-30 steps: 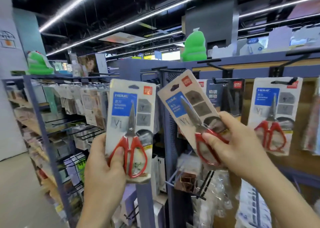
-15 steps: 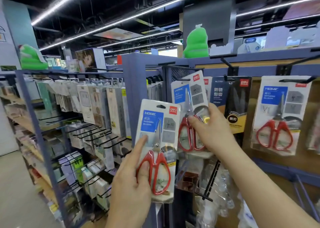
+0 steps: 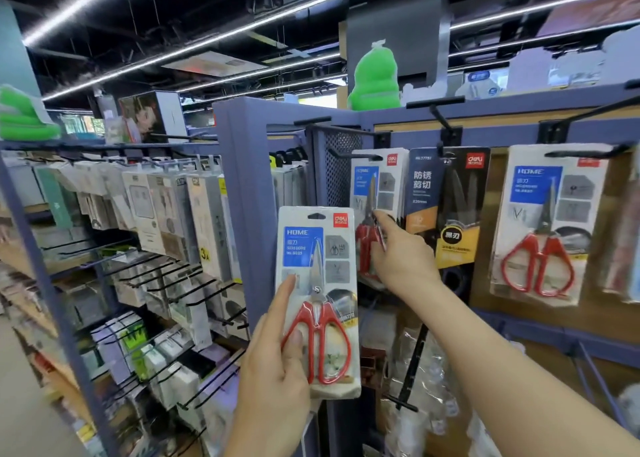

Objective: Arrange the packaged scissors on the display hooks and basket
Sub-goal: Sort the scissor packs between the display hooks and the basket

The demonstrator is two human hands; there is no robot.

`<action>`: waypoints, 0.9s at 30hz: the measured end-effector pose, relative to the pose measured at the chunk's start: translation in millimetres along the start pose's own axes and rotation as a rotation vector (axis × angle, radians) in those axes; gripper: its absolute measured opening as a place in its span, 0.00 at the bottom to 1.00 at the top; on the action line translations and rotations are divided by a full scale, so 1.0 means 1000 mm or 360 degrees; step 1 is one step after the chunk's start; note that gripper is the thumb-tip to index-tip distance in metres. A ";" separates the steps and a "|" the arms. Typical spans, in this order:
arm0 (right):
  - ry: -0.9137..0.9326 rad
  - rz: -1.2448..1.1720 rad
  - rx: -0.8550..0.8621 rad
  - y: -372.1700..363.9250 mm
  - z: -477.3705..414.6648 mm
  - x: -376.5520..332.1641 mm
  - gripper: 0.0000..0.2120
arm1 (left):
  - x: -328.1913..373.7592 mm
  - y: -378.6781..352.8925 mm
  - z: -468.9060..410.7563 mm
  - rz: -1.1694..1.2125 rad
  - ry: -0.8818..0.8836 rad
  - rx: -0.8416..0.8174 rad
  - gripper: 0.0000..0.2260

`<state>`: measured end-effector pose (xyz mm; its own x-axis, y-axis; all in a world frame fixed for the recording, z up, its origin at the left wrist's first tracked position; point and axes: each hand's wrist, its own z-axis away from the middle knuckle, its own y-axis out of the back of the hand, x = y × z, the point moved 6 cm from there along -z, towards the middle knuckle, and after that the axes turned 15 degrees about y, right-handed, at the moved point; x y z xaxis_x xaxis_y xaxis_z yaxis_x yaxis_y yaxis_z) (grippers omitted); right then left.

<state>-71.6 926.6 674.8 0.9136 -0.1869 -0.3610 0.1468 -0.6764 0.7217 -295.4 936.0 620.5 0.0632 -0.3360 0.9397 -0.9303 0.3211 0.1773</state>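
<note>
Head view. Gripping in the left hand (image 3: 273, 370) one red-handled scissors pack (image 3: 317, 300), upright and face forward, with one finger (image 3: 287, 293) stretched up the front of the card and the rest wrapped round its lower part. Held low, probably so as to leave the hang hole at the top free for a hook. Kept just beside and below the display, apparently waiting for its turn.

Reaching with the right hand (image 3: 401, 255) to the hung pack (image 3: 375, 193) on the left hook (image 3: 353, 155), index finger (image 3: 381, 219) laid straight on the front of that pack, near the blades. Cannot tell whether the remaining fingers pinch its edge or only steady it. Judged as settling this pack flat against those behind, to make it hang straight.

Further right, hanging from separate hooks: a black scissors pack (image 3: 450, 207), then a far red pack (image 3: 547, 224). Sorted by kind, apparently; hence likely best to hang the held one among the red ones.
</note>
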 end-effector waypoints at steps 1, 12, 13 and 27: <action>0.0000 0.0045 -0.0078 0.004 0.001 -0.001 0.26 | -0.002 -0.001 -0.002 0.0025 0.0018 -0.0015 0.24; -0.0133 -0.1681 -0.0222 0.025 0.107 -0.009 0.08 | 0.010 -0.061 -0.018 0.0512 0.0102 -0.0516 0.33; -0.0113 -0.1569 -0.0141 0.028 0.109 0.000 0.08 | 0.016 -0.064 -0.023 0.0546 0.0098 -0.0548 0.33; -0.0307 -0.1504 0.0096 0.091 0.160 0.061 0.16 | 0.188 -0.150 -0.004 0.0610 -0.0495 -0.0803 0.05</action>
<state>-63.2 739.5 624.0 0.3494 0.3429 -0.8720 0.7648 -0.6420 0.0540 -143.0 828.2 771.5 -0.4115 -0.3304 0.8494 -0.5805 0.8135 0.0351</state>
